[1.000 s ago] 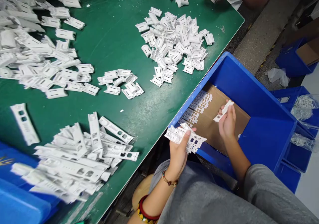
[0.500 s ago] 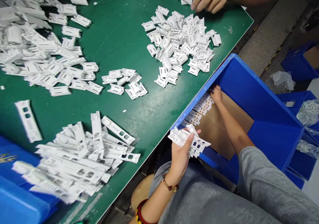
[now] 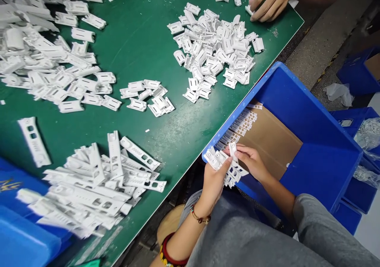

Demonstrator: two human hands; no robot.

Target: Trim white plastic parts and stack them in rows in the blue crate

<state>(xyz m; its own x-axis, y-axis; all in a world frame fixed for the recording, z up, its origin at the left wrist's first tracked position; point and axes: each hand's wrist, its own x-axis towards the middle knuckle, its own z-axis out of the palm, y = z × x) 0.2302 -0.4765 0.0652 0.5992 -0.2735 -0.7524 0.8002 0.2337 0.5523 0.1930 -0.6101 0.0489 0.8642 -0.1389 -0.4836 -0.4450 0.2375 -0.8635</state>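
My left hand (image 3: 213, 184) is closed around a fanned bunch of white plastic strips (image 3: 236, 173) with square holes, held over the near corner of a blue bin (image 3: 314, 116). Beside it, my right hand (image 3: 253, 163) pinches one white plastic strip (image 3: 233, 150) at the top of the bunch; its fingertips are partly hidden behind it. Inside the bin, similar strips lie in an overlapping row (image 3: 244, 122) along the table-side wall, on a brown cardboard sheet (image 3: 268, 136).
On the green table (image 3: 139, 53) lie a heap of long white strips (image 3: 97, 188), a lone strip (image 3: 34, 142) and piles of short curved white pieces (image 3: 212, 47). Another person's hand (image 3: 271, 2) holds a small white piece at the far edge. A blue container (image 3: 26, 231) stands lower left.
My right hand has come back from the row in the bin to the bunch in my left hand and grips a strip there. The other person's hand has shifted right.
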